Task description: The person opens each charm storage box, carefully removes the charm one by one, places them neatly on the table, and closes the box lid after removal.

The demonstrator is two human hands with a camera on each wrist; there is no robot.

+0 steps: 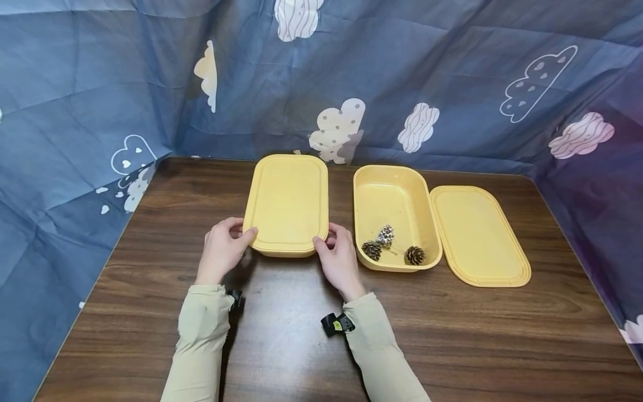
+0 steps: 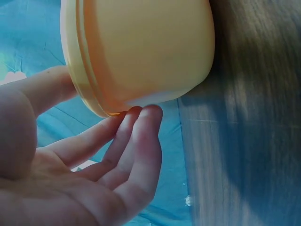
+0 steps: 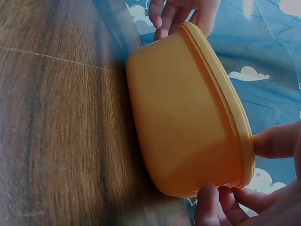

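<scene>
A yellow plastic food container (image 3: 178,117) stands on the table with its yellow lid (image 1: 288,201) on top, left of centre in the head view. My left hand (image 1: 223,251) grips its near left corner, thumb on the lid's edge and fingers against the side under the rim. At the near right corner, my right hand (image 1: 341,262) pinches the rim the same way, thumb on top. The left wrist view shows the left fingertips (image 2: 151,113) bent in below the rim. The lid hides whatever is inside.
To the right is a second yellow container (image 1: 397,268), uncovered, holding three pine cones (image 1: 385,237) at its near end. A loose yellow lid (image 1: 479,237) lies flat beside it. Behind the wooden table (image 1: 452,346) hangs a blue cloth (image 1: 241,72) with cloud prints.
</scene>
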